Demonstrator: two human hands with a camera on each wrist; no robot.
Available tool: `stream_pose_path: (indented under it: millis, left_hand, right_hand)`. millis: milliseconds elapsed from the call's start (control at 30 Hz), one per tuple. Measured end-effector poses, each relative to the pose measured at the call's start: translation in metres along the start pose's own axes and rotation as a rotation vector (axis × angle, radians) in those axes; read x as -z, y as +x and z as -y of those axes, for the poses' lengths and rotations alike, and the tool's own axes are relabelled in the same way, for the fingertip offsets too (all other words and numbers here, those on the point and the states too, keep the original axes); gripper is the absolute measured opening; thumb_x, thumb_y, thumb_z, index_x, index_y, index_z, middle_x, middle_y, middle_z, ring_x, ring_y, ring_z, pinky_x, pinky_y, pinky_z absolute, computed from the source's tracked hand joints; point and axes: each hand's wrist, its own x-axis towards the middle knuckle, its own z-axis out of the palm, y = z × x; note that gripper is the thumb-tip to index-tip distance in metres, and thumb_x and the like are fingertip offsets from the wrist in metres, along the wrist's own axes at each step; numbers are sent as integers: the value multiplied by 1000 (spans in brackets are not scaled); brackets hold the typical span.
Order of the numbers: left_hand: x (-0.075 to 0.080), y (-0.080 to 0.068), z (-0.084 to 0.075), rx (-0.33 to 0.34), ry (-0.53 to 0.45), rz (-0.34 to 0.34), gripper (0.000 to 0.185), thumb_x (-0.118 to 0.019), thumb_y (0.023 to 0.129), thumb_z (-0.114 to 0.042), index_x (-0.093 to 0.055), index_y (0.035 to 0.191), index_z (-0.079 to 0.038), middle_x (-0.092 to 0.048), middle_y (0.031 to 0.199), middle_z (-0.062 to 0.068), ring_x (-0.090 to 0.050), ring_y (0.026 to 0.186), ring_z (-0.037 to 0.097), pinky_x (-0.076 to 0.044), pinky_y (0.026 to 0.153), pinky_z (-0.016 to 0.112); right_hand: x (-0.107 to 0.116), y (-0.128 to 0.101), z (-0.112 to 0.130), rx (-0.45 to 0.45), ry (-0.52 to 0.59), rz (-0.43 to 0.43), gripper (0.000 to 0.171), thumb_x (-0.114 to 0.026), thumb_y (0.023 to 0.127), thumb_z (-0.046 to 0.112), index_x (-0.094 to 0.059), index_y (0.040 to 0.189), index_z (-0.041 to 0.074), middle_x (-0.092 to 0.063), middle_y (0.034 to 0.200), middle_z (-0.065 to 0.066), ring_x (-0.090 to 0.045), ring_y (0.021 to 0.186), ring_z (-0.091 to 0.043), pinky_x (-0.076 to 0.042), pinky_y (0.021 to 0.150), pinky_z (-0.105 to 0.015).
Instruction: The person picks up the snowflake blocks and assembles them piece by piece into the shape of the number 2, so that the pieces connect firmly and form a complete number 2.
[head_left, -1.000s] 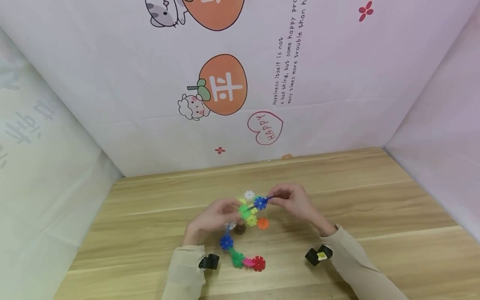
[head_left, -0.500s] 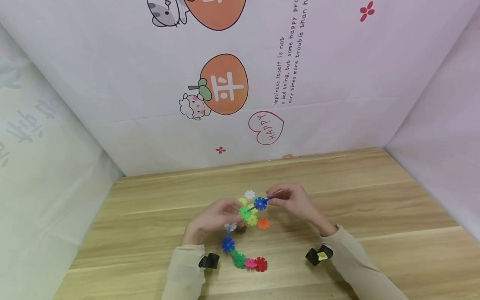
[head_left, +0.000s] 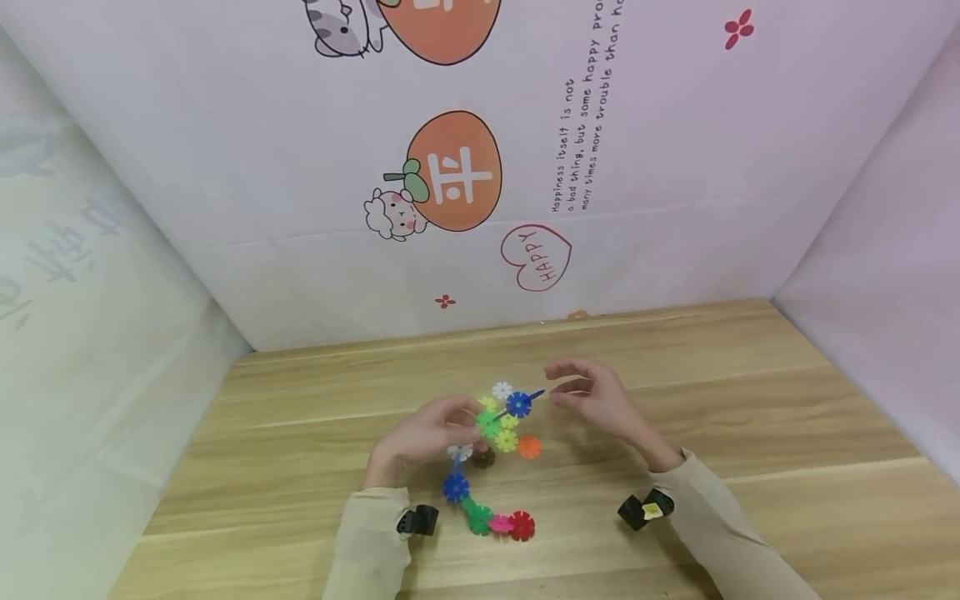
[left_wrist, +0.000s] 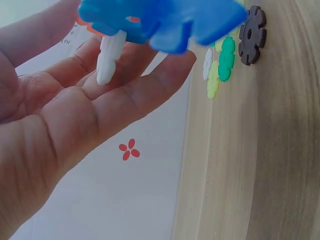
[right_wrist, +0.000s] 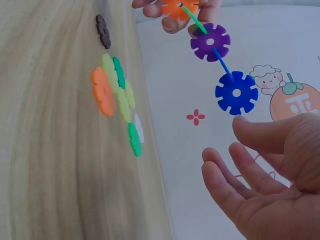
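Your right hand (head_left: 600, 398) has let go of the chain (head_left: 491, 433): half a second ago its fingertips pinched the blue disc (head_left: 519, 405); now the fingers are spread and relaxed, just clear of it (the right wrist view shows a gap between fingertips and disc). Your left hand (head_left: 427, 433) alone carries the chain, pinching it near the orange disc (right_wrist: 176, 7), with purple (right_wrist: 210, 42) and blue discs strung out toward the right hand. The lower end of the chain hangs toward you, ending in a red disc (head_left: 521, 525). Loose discs (right_wrist: 117, 95) lie on the table (head_left: 750, 400) beneath. Judged from this, the blue disc is seated and the right hand is free for another piece.
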Motion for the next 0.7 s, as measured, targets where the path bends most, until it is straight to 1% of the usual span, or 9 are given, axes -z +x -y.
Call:
stream_pose_path:
  millis: [100, 200, 333, 467, 533, 700]
  left_hand:
    - [0, -1, -2, 4, -13, 0, 32, -57, 95, -10, -52, 125, 0, -68, 101, 13, -65, 97, 25, -48, 93, 42]
    - [0, -2, -4, 1, -14, 2, 31, -57, 95, -10, -52, 123, 1, -68, 101, 14, -65, 96, 25, -49, 92, 41]
    - [1, -3, -4, -4, -5, 5, 29, -57, 94, -9, -53, 122, 0, -67, 100, 14, -65, 95, 25, -50, 91, 39]
    - [3, -4, -3, -11, -3, 10, 29, -58, 94, -9, -53, 121, 0, -67, 100, 14, -66, 94, 24, -50, 89, 39]
    - [3, -4, -2, -14, 0, 13, 29, -58, 94, -9, -53, 121, 0, -67, 100, 14, -66, 93, 24, -51, 89, 38]
    - [4, -3, 0, -18, 10, 18, 27, -57, 94, -7, -54, 120, -1, -68, 100, 13, -66, 93, 23, -51, 89, 39]
  right_hand:
    - [-1, 0, -3, -1, -6, -5, 36, -67, 81, -11, -58, 116, -7, -61, 114, -24, -58, 104, -46, -55, 83, -31]
    - [-3, 1, -4, -16, -25, 2, 35, -66, 81, -13, -58, 114, -9, -60, 114, -25, -57, 105, -45, -55, 83, -34]
    - [-5, -1, -6, -77, -32, 71, 32, -66, 84, -8, -56, 115, -10, -59, 113, -28, -58, 104, -43, -55, 82, -42]
    - [-9, 0, -9, -125, -47, 161, 31, -65, 86, -4, -56, 115, -10, -59, 111, -28, -59, 102, -42, -55, 81, -42]
    - [-13, 0, -11, -132, -65, 182, 32, -66, 84, -4, -56, 114, -10, -60, 109, -27, -60, 101, -40, -55, 81, -41]
    - [-23, 1, -12, -170, -99, 199, 35, -70, 82, 0, -58, 114, -8, -63, 108, -23, -63, 97, -36, -54, 83, -41]
